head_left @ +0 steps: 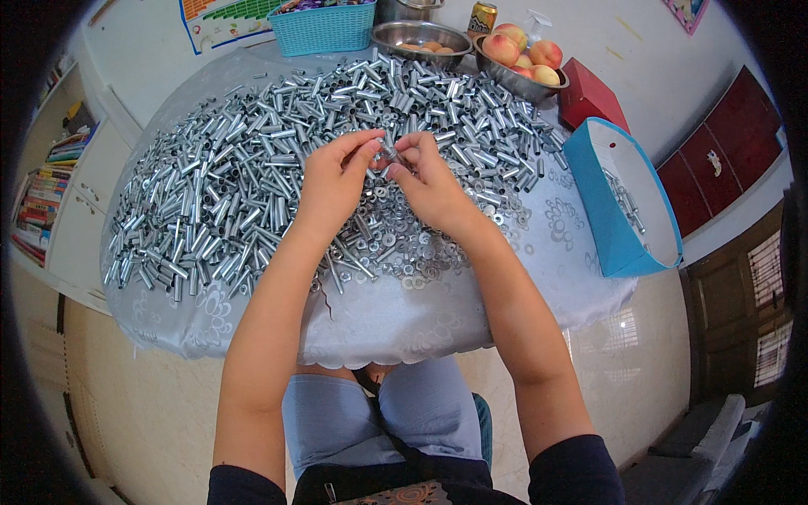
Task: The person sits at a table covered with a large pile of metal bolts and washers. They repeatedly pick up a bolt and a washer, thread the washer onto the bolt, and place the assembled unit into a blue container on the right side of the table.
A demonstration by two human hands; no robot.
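Note:
My left hand and my right hand meet over the middle of the table, fingertips close together. Pinched between them is a small shiny metal part; fingers cover much of it, so its exact kind is hard to make out. Under and beyond both hands spreads a wide heap of silvery metal sleeves, short open tubes lying every way. Nearer to me, below my hands, flat metal washers lie loose, with small nuts among them. A few long thin rods lie by my left forearm.
A blue fabric box with several metal bolts inside stands at the table's right edge. Along the back are a turquoise basket, a steel bowl, a bowl of peaches, a can and a red box.

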